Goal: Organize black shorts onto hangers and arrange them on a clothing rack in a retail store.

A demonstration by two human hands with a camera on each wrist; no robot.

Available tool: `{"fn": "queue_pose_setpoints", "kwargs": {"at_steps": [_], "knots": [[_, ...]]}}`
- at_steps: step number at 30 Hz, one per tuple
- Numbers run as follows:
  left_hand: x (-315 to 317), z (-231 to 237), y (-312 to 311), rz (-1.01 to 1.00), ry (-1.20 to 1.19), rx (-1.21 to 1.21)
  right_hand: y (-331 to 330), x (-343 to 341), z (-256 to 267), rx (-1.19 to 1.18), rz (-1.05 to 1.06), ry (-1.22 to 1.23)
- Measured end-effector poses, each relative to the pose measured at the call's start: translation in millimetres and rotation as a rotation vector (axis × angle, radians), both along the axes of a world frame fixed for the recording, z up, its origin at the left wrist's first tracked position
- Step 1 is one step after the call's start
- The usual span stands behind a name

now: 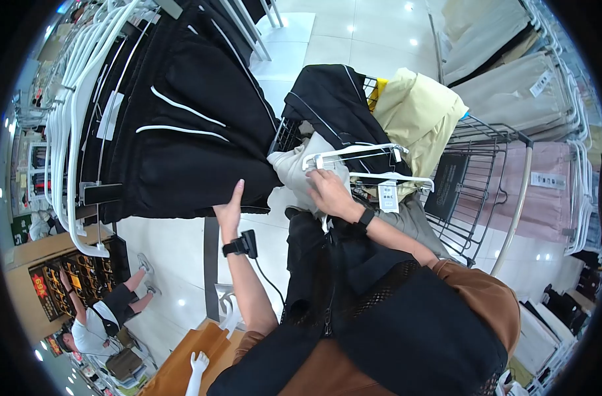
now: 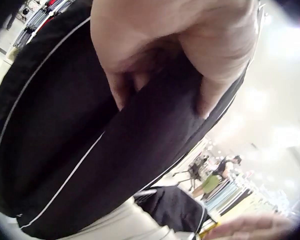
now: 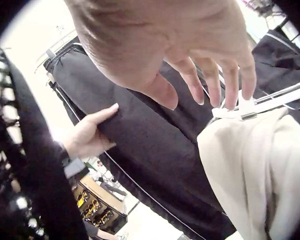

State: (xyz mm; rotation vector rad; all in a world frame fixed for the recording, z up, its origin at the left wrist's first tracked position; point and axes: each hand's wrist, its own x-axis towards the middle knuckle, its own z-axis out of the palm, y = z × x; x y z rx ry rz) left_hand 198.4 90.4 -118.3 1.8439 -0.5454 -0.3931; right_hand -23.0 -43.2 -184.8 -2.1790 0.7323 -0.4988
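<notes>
Black trousers with white piping (image 1: 195, 158) hang from the rack at the left. My left hand (image 1: 229, 211) pinches their edge, thumb on the near face and fingers behind the cloth. In the left wrist view the fabric (image 2: 155, 120) runs between thumb and fingers. My right hand (image 1: 332, 195) hovers with fingers loosely extended over cream trousers (image 3: 255, 155). Its fingertips are right at the clip of a white hanger (image 1: 354, 152) that carries them. A second white hanger (image 1: 396, 177) with a paper tag lies just beside that hand.
A black wire cart (image 1: 482, 178) holds folded black trousers (image 1: 330, 99) and pale yellow clothing (image 1: 416, 112). Racks of grey and pink trousers (image 1: 532, 178) line the right. A person (image 1: 99, 327) stands by a display at the lower left, near a white mannequin hand (image 1: 198, 366).
</notes>
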Motion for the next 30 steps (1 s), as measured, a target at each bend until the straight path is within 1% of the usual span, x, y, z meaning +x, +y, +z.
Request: {"fn": "queue_pose_setpoints", "kwargs": {"at_steps": [1,2,3,4,6,7,8,10,11,12,13,14,16,18,19,20,21,22,24,25,28,29,30], "knots": [[-5,-15,3,0.027,0.008,-0.067,1,7,3,0.002,0.001,-0.067],[-10,-29,11,0.073,-0.016,-0.062,-2,15,6,0.005,-0.008,-0.069],[-12,-50,23,0.091,-0.106,-0.011,-10,27,15,0.036,-0.033,-0.116],[-15,-62,35,0.111,-0.198,0.04,-20,41,19,0.067,-0.055,-0.164],[-32,-58,58,0.21,-0.152,0.184,-41,76,20,0.133,-0.078,-0.243],[-39,-57,68,0.283,-0.23,0.183,-53,96,16,0.133,-0.086,-0.275],[-40,-60,82,0.352,-0.255,0.166,-66,119,8,0.136,-0.09,-0.307],[-31,-72,117,0.473,-0.354,0.13,-89,166,-16,0.119,-0.073,-0.3],[-34,-61,127,0.524,-0.315,0.215,-97,181,-14,0.413,0.018,-0.295],[-32,-58,139,0.547,-0.294,0.187,-104,196,-11,0.705,0.114,-0.281],[-33,-50,147,0.563,-0.299,0.192,-111,216,-32,0.835,0.119,-0.301],[-34,-41,153,0.577,-0.307,0.196,-118,223,-31,0.714,0.114,-0.191],[-36,-36,165,0.597,-0.296,0.203,-138,245,-37,0.611,0.194,-0.025],[-43,-33,170,0.606,-0.274,0.212,-146,254,-32,0.516,0.216,0.002],[-47,-31,169,0.59,-0.253,0.21,-149,258,-27,0.423,0.194,0.01],[-51,-30,167,0.57,-0.231,0.207,-153,260,-22,0.295,0.124,-0.02],[-57,-19,160,0.562,-0.208,0.222,-158,263,-18,0.186,0.01,-0.076],[-59,-22,157,0.559,-0.208,0.221,-163,265,-15,0.076,-0.105,-0.131],[-59,-31,155,0.511,-0.243,0.157,-169,267,-10,0.097,-0.368,-0.211],[-58,-34,155,0.47,-0.238,0.207,-174,267,-8,0.127,-0.419,-0.221],[-57,-40,136,0.395,-0.264,0.237,-182,264,-13,0.138,-0.479,-0.25],[-54,-52,133,0.353,-0.239,0.237,-184,261,-17,0.224,-0.455,-0.244],[-52,-61,129,0.306,-0.249,0.268,-189,258,-30,0.259,-0.372,-0.181]]}}
